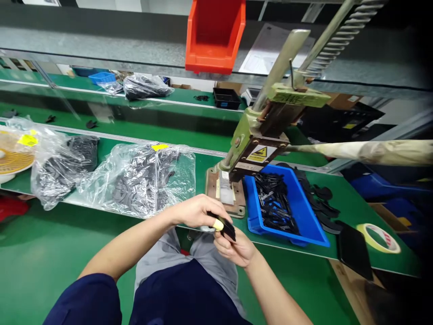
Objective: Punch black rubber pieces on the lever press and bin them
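Note:
Between my two hands, just off the table's front edge, is a small black plastic part (228, 231). My left hand (199, 211) is closed on it from above, its thumb wearing a yellow finger cot. From the lower right, my right hand (237, 249) grips the same part with bent fingers. Right beyond the hands stands a green hand press (248, 135) with its metal base plate (240, 198). A blue bin (314, 221) beside the press holds many thin black parts (275, 203). The part's far side is hidden by my fingers.
Clear plastic bags of dark parts (145, 180) lie left of the press. The press lever (368, 151) sticks out rightward. Loose black pieces (323, 203), a black phone-like slab (354, 250) and a tape roll (379, 238) lie at right. An orange bin (215, 58) hangs overhead.

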Tool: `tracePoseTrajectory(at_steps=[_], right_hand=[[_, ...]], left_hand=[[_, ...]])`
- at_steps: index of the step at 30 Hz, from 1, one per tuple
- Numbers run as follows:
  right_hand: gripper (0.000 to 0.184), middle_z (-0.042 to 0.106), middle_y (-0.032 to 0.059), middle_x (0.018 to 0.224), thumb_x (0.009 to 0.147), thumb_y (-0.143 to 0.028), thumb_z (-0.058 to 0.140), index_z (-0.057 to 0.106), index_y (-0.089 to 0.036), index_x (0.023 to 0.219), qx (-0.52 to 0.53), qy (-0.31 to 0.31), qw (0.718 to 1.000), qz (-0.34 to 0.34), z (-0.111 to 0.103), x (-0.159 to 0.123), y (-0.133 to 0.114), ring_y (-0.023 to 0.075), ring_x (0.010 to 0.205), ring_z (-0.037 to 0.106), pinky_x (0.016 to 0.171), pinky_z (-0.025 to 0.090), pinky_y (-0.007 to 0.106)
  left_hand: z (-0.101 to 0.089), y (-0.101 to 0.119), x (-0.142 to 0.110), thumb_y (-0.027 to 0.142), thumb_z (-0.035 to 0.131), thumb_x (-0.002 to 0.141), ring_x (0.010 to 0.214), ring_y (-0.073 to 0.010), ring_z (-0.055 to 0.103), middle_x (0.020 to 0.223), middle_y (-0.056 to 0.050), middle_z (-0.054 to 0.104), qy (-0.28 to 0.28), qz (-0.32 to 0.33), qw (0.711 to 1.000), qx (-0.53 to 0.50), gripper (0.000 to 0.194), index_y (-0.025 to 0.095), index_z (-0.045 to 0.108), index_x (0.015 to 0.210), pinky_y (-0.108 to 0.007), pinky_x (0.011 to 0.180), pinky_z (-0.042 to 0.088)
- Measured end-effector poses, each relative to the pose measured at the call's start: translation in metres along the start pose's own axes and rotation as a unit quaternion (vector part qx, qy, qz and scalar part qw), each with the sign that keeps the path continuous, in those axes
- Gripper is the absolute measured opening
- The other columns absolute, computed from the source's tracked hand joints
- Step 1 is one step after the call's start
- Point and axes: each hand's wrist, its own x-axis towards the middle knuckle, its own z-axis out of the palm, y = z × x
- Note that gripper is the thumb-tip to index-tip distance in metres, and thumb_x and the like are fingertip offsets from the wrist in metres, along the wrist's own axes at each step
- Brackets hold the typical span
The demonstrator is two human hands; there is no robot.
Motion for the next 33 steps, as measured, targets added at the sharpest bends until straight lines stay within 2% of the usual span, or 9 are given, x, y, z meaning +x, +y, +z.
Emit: tracePoseTrajectory(at_steps=[6, 8, 10, 13, 15, 19, 24, 28, 33], right_hand=[[0.031, 0.048, -0.0047, 0.059, 0.081, -0.041, 0.076, 0.063, -0.013, 0.085, -0.007, 0.08, 0.995, -0.065, 0.016, -0.014, 0.006, 0.002, 0.049, 0.034, 0.047, 0.015, 0.02], [0.03, 0.047, -0.0049, 0.058, 0.08, -0.041, 0.076, 0.063, -0.014, 0.085, 0.001, 0.082, 0.995, -0.064, 0.018, -0.015, 0.005, 0.0023, 0.048, 0.033, 0.046, 0.014, 0.02], [0.033, 0.042, -0.0068, 0.057, 0.079, -0.045, 0.076, 0.062, -0.015, 0.085, 0.019, 0.076, 0.995, -0.063, 0.018, -0.014, 0.001, 0.0025, 0.046, 0.029, 0.044, 0.015, 0.02], [0.035, 0.031, -0.0095, 0.055, 0.079, -0.05, 0.073, 0.061, -0.018, 0.084, 0.048, 0.069, 0.994, -0.071, 0.015, -0.011, -0.007, 0.0032, 0.044, 0.022, 0.042, 0.016, 0.02], [0.033, 0.029, -0.0099, 0.054, 0.079, -0.048, 0.071, 0.061, -0.018, 0.085, 0.053, 0.069, 0.994, -0.072, 0.012, -0.008, -0.01, 0.004, 0.043, 0.019, 0.04, 0.017, 0.02], [0.039, 0.041, -0.0066, 0.054, 0.079, -0.053, 0.069, 0.064, -0.016, 0.09, 0.031, 0.091, 0.993, -0.064, 0.005, 0.001, -0.006, 0.0055, 0.042, 0.029, 0.039, 0.021, 0.02], [0.054, 0.061, 0.0012, 0.066, 0.082, -0.066, 0.059, 0.064, -0.015, 0.1, -0.043, 0.195, 0.976, -0.091, -0.012, 0.017, 0.008, 0.0091, 0.048, 0.048, 0.042, 0.031, 0.021], [0.057, 0.064, 0.0019, 0.069, 0.08, -0.07, 0.061, 0.067, -0.016, 0.098, -0.143, 0.269, 0.944, -0.126, -0.026, 0.026, 0.018, 0.0105, 0.056, 0.054, 0.048, 0.037, 0.022], [0.057, 0.064, 0.0028, 0.067, 0.079, -0.07, 0.061, 0.071, -0.016, 0.093, -0.248, 0.291, 0.916, -0.124, -0.033, 0.028, 0.025, 0.0125, 0.058, 0.054, 0.051, 0.041, 0.025]], left_hand=[[0.004, 0.004, -0.001, 0.03, 0.065, 0.091, 0.089, -0.0182, 0.068, 0.098, -0.011, 0.074, 0.015, 0.001, 1.0, -0.019, 0.023, 0.015, 0.078, 0.103, -0.024, 0.081, 0.05], [0.006, 0.001, 0.0, 0.031, 0.067, 0.088, 0.089, -0.0184, 0.068, 0.097, -0.01, 0.073, 0.026, -0.028, 0.998, -0.042, 0.022, 0.017, 0.078, 0.101, -0.025, 0.081, 0.05], [0.01, -0.005, 0.002, 0.035, 0.072, 0.084, 0.087, -0.0186, 0.067, 0.097, -0.008, 0.073, 0.077, -0.072, 0.989, -0.101, 0.025, 0.017, 0.076, 0.101, -0.026, 0.08, 0.051], [0.018, -0.016, 0.002, 0.041, 0.078, 0.076, 0.075, -0.0158, 0.064, 0.085, -0.005, 0.07, 0.164, -0.147, 0.954, -0.203, 0.032, 0.015, 0.072, 0.093, -0.026, 0.071, 0.051], [0.022, -0.021, 0.0, 0.044, 0.081, 0.072, 0.065, -0.0136, 0.061, 0.076, -0.003, 0.066, 0.178, -0.189, 0.934, -0.246, 0.035, 0.014, 0.068, 0.086, -0.026, 0.064, 0.05], [0.025, -0.022, -0.007, 0.043, 0.08, 0.071, 0.063, -0.0133, 0.059, 0.072, -0.002, 0.065, 0.198, -0.217, 0.93, -0.222, 0.034, 0.014, 0.066, 0.084, -0.025, 0.061, 0.048], [0.021, -0.02, -0.018, 0.03, 0.064, 0.087, 0.076, -0.0159, 0.062, 0.083, -0.006, 0.068, 0.264, -0.119, 0.955, 0.067, 0.016, 0.017, 0.072, 0.088, -0.028, 0.071, 0.052], [0.015, -0.029, -0.035, 0.018, 0.054, 0.094, 0.087, -0.0168, 0.066, 0.092, -0.008, 0.07, 0.281, 0.04, 0.909, 0.305, 0.021, 0.022, 0.073, 0.101, -0.03, 0.079, 0.055], [0.006, -0.044, -0.056, 0.011, 0.058, 0.091, 0.095, -0.0195, 0.07, 0.093, -0.007, 0.073, 0.292, 0.172, 0.85, 0.402, 0.023, 0.023, 0.071, 0.107, -0.034, 0.083, 0.06]])
